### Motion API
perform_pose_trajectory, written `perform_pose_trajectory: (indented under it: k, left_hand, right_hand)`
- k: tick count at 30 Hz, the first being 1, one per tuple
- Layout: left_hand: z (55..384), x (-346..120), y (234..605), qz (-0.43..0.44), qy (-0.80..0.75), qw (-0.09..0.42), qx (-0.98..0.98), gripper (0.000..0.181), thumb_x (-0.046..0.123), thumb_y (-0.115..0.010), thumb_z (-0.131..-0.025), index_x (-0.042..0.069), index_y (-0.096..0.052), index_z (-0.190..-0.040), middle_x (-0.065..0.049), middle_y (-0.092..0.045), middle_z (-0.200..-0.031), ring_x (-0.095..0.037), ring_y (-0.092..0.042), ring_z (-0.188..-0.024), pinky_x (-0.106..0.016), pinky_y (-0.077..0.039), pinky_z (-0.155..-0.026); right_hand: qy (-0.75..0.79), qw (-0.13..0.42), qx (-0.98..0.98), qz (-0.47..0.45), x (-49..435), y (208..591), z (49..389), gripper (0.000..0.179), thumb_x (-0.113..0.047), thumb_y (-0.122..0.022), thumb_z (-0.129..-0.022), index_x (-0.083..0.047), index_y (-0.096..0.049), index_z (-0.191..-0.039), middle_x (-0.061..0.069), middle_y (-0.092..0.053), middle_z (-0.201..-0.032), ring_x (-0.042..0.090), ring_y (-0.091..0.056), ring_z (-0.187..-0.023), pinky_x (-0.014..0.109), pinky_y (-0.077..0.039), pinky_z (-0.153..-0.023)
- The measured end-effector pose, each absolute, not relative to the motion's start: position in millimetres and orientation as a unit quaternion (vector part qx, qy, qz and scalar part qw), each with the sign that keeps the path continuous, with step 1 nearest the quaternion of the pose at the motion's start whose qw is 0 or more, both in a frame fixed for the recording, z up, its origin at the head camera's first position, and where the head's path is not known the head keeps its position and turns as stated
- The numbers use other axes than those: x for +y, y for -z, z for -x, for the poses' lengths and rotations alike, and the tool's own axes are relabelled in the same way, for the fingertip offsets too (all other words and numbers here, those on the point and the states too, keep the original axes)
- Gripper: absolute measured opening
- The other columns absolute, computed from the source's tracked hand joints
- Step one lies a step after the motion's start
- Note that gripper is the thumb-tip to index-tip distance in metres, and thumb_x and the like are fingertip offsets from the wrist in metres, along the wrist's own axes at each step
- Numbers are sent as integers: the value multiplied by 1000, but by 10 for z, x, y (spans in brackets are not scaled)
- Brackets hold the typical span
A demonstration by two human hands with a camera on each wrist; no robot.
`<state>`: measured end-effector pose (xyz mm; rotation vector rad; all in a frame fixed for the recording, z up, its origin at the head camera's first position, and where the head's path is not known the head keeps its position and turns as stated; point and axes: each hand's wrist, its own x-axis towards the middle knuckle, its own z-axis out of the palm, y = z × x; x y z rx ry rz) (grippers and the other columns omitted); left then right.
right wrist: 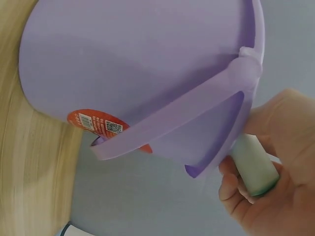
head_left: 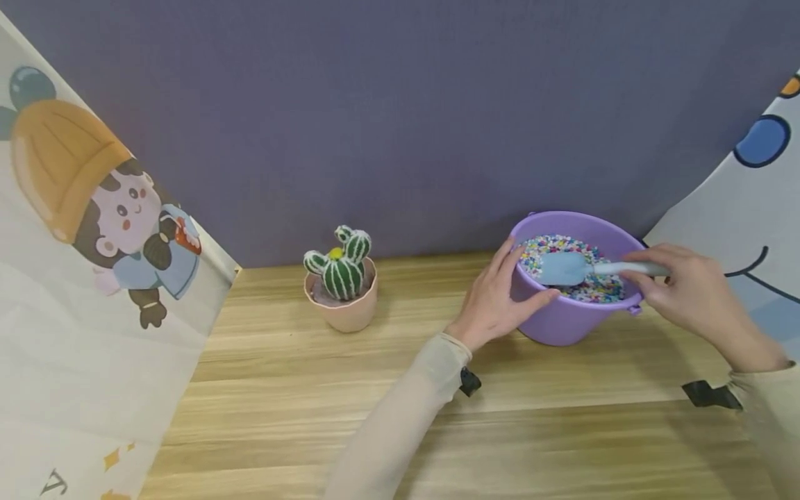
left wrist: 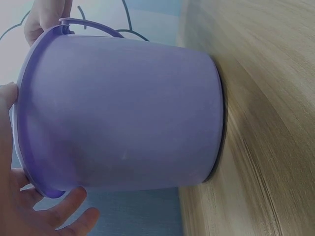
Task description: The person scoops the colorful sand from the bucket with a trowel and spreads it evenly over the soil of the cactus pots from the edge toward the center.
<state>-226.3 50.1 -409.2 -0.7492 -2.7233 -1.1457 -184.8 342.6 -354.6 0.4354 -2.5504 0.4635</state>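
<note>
A purple bucket (head_left: pixel 550 326) stands upright on the wooden table, filled with small multicoloured pellets (head_left: pixel 553 244). My left hand (head_left: pixel 494 298) holds its left side, thumb along the near rim and fingers round the far-left edge; the left wrist view shows the bucket's outer wall (left wrist: pixel 128 113) beside those fingers. In my right hand (head_left: pixel 694 285) is a light blue toy shovel (head_left: pixel 565 269), gripped by its pale handle (right wrist: pixel 253 164). Its blade lies over the pellets inside the bucket, and the handle crosses the right rim.
A knitted cactus (head_left: pixel 344 278) in a pink pot (head_left: pixel 353 318) stands left of the bucket. The bucket's carry handle (right wrist: pixel 172 115) hangs down outside. A dark grey panel (head_left: pixel 400 125) rises behind, with printed white sheets (head_left: pixel 81 368) at both sides.
</note>
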Motion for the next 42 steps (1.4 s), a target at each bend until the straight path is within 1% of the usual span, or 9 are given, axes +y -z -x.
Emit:
perform_pose_trajectory:
  k: [6,13,15,18,20,24,25,35,42]
  left_hand:
    - [2254,514,4102,246,385,47,-889,96,75,-61,-95,31,-23,-171,14,-5,-180,-32,-37,-159,-56,-42,-123]
    - [2253,513,4089,245,385,46,-889,97,76,-59,-95,31,-21,-171,15,-3,-180,-33,-39,-158,-57,-44,-122]
    - [2254,510,4088,244,386,46,-888,97,76,-59,-95,30,-21,-172,16,-3,-180,-34,-40,-157,-57,-44,-121]
    - [2247,506,4086,243,388,48,-888,97,75,-60,-95,29,-22,-172,17,-3,-180,-34,-40,-157,-57,-44,-122]
    - [2243,505,4085,242,388,53,-888,97,75,-60,-95,28,-23,-171,16,-5,-180,-33,-40,-157,-56,-44,-122]
    - [2234,510,4077,242,388,62,-887,97,74,-61,-95,24,-27,-170,12,-9,-181,-30,-37,-159,-56,-41,-124]
    - [2231,511,4076,242,390,64,-886,97,73,-62,-95,23,-28,-170,11,-10,-181,-29,-36,-160,-56,-40,-125]
    - [2205,518,4096,235,404,71,-881,96,71,-65,-94,22,-30,-169,12,-12,-180,-28,-36,-160,-57,-39,-125]
    - [2191,492,4100,231,412,69,-878,95,71,-64,-95,23,-30,-169,13,-12,-179,-26,-37,-159,-56,-38,-126]
  right_hand:
    - [-177,252,-942,-134,3481,3533,1811,24,-2,-86,-83,0,-80,-105,20,-77,-98,-15,-44,-72,6,-36,-56]
    - [-193,289,-930,-118,3546,3516,1759,21,-2,-86,-83,-2,-81,-103,16,-78,-100,-25,-36,-76,8,-33,-58]
    - [-204,294,-927,-110,3555,3515,1750,21,-4,-86,-85,-4,-81,-105,-3,-77,-99,-24,-36,-73,11,-32,-57]
    - [-219,293,-925,-98,3567,3517,1731,21,-6,-85,-88,-4,-81,-108,-19,-68,-101,-17,-40,-68,14,-32,-53]
    - [-227,291,-925,-92,3572,3519,1722,21,-7,-84,-89,-3,-81,-110,-36,-60,-103,-16,-40,-67,14,-32,-52]
    - [-239,295,-921,-86,3571,3515,1706,21,-7,-82,-91,-2,-80,-112,-50,-52,-104,-17,-40,-69,13,-31,-52]
    - [-241,295,-921,-84,3571,3512,1701,22,-7,-82,-91,-3,-80,-112,-55,-44,-104,-16,-39,-68,14,-31,-51]
    - [-243,286,-924,-76,3546,3461,1642,24,-10,-79,-95,-1,-78,-117,-56,-41,-106,-1,-34,-51,21,-26,-45]
    - [-259,286,-920,-72,3534,3445,1638,24,-8,-80,-94,0,-78,-116,-55,-44,-105,-8,-38,-64,16,-28,-50]
